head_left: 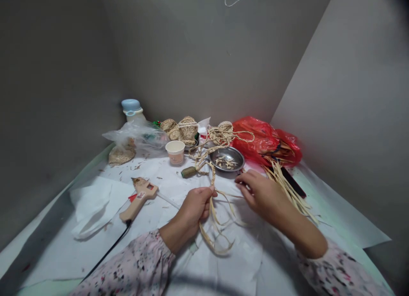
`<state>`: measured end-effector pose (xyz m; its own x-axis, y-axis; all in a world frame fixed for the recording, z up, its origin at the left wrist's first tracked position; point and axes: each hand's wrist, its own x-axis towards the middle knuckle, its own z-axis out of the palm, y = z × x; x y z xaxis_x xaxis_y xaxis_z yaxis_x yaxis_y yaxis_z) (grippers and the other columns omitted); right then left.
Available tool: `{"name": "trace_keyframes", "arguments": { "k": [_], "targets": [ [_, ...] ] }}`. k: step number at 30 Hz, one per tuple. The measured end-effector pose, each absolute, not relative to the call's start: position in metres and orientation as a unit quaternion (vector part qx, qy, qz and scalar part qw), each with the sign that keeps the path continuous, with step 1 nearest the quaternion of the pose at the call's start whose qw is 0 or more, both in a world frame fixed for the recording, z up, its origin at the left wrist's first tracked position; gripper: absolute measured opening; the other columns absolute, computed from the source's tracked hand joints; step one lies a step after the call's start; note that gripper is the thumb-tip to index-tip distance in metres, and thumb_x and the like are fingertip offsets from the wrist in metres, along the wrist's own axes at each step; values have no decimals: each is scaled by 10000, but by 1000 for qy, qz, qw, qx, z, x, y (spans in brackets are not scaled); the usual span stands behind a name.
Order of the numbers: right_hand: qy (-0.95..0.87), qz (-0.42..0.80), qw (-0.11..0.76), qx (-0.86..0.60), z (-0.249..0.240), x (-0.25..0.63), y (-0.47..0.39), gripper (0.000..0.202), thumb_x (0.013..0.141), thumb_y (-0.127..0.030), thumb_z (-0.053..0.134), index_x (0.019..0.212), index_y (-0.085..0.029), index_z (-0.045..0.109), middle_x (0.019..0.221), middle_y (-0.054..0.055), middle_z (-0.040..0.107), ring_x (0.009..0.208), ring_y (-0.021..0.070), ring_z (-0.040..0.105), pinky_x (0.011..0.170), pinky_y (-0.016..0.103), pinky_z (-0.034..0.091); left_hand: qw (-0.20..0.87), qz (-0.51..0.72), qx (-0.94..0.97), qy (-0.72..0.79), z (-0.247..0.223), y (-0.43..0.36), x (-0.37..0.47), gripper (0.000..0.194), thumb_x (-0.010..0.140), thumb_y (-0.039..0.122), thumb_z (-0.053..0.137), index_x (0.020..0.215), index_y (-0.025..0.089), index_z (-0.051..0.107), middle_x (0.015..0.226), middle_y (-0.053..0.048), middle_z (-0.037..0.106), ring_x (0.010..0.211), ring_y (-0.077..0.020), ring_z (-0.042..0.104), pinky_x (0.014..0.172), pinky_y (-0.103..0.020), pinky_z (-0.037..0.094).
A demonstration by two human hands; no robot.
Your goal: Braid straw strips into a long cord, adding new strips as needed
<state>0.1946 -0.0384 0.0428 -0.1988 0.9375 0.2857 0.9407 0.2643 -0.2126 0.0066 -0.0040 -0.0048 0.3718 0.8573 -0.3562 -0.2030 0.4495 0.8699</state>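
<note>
Pinching the braid [213, 174] with left hand [195, 204] fingers pressed together, mid-scene, on the near side of the bowl [238, 161]; running lengthwise near to far, with loose strands [207, 239] trailing near; curling right hand [260, 191] fingers, slightly parted, at right, cannot tell whether gripping a strand

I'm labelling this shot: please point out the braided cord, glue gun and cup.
Braided cord [213, 175]: head view, stretch above left hand [195, 205].
Glue gun [139, 199]: head view, body.
Cup [174, 156]: head view, outer wall.
</note>
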Motion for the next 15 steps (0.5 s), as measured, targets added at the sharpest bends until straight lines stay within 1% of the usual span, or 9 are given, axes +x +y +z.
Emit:
{"name": "trace_keyframes", "arguments": {
  "k": [2, 3, 5, 7, 9, 11, 13, 15],
  "targets": [
    [-751, -17, 61, -657, 46, 218, -36, 228, 829, -162, 530, 1002, -219, 668, 899, 82, 671, 782, 218, 644, 676, 292, 418, 739, 358, 380, 426, -5, -3, 6, 313, 724, 435, 641, 724, 146, 522, 475, 130, 212, 411, -27, 126, 387, -174, 69],
    [-742, -7, 13, -670, 45, 227, -35, 266, 805, -127, 535, 1009, -224, 675, 887, 88, 680, 801, 230, 653, 679, 294, 419, 740, 356, 378, 426, -5, -3, 6, 313, 724, 435, 643, 723, 146, 522, 478, 131, 208, 412, -26, 127, 387, -172, 70],
    [-727, 10, -57, -684, 39, 239, -33, 303, 787, -95, 521, 1008, -222, 685, 874, 106, 694, 825, 254, 665, 669, 300, 422, 741, 358, 375, 427, -4, -3, 5, 316, 723, 437, 647, 720, 148, 521, 482, 129, 213, 413, -26, 135, 385, -168, 69],
    [-714, 17, -98, -693, 35, 243, -31, 291, 801, -92, 489, 972, -208, 694, 868, 123, 702, 822, 270, 671, 640, 302, 420, 742, 363, 376, 419, -4, -2, 4, 321, 720, 441, 654, 709, 150, 519, 482, 127, 226, 410, -24, 136, 382, -167, 66],
    [-697, 10, -126, -706, 34, 242, -30, 268, 810, -88, 469, 903, -189, 700, 842, 133, 702, 790, 274, 673, 595, 296, 404, 745, 365, 382, 407, -4, -2, 3, 325, 716, 442, 663, 694, 150, 520, 479, 122, 245, 406, -22, 138, 377, -168, 68],
    [-679, -2, -131, -722, 38, 242, -28, 256, 800, -77, 468, 866, -183, 692, 827, 130, 696, 744, 261, 670, 552, 282, 376, 748, 358, 385, 405, -5, -2, 3, 322, 717, 440, 665, 692, 148, 530, 470, 120, 255, 397, -22, 142, 373, -172, 74],
    [-663, -21, -110, -740, 44, 244, -27, 246, 795, -82, 472, 883, -189, 676, 863, 124, 683, 709, 242, 660, 519, 271, 346, 747, 350, 385, 415, -7, -2, 3, 312, 724, 436, 660, 707, 146, 547, 456, 121, 251, 387, -24, 151, 370, -176, 82],
    [-660, -47, -67, -747, 50, 248, -26, 225, 813, -111, 466, 902, -193, 655, 919, 122, 663, 698, 229, 645, 506, 268, 329, 745, 346, 384, 422, -10, -1, 3, 302, 733, 433, 654, 726, 145, 563, 446, 122, 251, 379, -27, 163, 369, -178, 91]
  ]
}}
